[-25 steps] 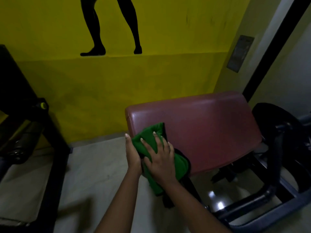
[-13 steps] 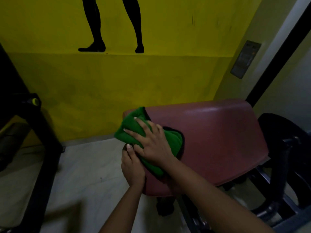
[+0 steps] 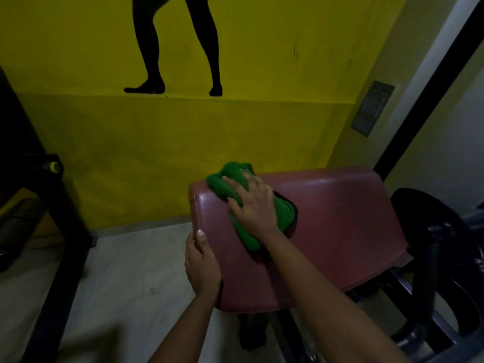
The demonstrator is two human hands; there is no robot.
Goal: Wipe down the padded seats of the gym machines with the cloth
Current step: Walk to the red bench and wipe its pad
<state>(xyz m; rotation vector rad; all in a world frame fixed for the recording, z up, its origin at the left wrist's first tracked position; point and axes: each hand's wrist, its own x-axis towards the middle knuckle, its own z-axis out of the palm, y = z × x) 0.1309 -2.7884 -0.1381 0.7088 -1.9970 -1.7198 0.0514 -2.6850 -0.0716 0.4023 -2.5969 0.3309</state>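
Observation:
A dark red padded seat [image 3: 340,226] tilts toward me in the middle of the view. A green cloth [image 3: 230,184] with a black edge lies bunched on its upper left corner. My right hand [image 3: 254,205] presses flat on the cloth with spread fingers. My left hand [image 3: 201,263] grips the seat's left edge, thumb on top, the fingers hidden behind the pad.
A yellow wall [image 3: 157,142] with a black leg silhouette stands close behind the seat. A black machine frame [image 3: 60,231] rises on the left. Dark frame bars and a round black part [image 3: 434,237] sit to the right. Pale floor [image 3: 125,284] lies between.
My right hand has pushed the cloth up the pad from its near left part to the far left corner. My left hand has shifted from beside the cloth to the seat's left edge.

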